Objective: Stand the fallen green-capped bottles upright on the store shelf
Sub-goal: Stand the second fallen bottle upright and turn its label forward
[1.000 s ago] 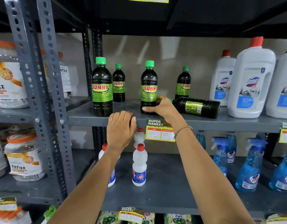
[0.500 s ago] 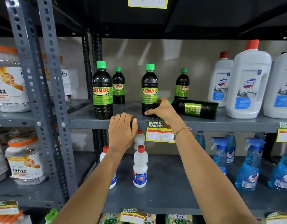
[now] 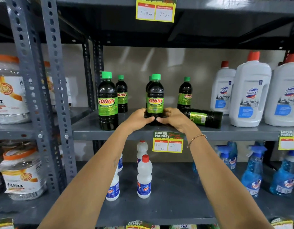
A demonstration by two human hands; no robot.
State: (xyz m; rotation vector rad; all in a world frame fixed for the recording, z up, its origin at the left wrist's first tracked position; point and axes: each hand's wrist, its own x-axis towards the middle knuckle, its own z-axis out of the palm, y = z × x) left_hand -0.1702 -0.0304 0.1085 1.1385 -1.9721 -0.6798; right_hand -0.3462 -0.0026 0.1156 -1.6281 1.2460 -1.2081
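Note:
Dark green-capped Sunny bottles stand on the grey middle shelf [image 3: 242, 132]. The front middle bottle [image 3: 155, 98] is upright, and both hands clasp its base: my left hand [image 3: 138, 119] from the left, my right hand [image 3: 173, 119] from the right. Directly behind it another upright bottle [image 3: 150, 79] shows only its cap and shoulder. One fallen bottle [image 3: 204, 117] lies on its side just right of my right hand, base pointing right, its cap hidden by the hand. Upright ones stand at front left [image 3: 108, 101], back left [image 3: 121, 95] and back right [image 3: 185, 94].
Big white Domex jugs [image 3: 249, 95] with red caps crowd the shelf's right end. A price tag [image 3: 167, 142] hangs from the shelf edge. Below are small white bottles [image 3: 144, 177] and blue spray bottles [image 3: 252, 172]. Perforated steel uprights [image 3: 55, 90] and Fitfizz jars [image 3: 21, 174] stand left.
My left hand rose from the shelf's front edge to the middle bottle's base, joining my right hand there. The camera has moved closer and tilted up.

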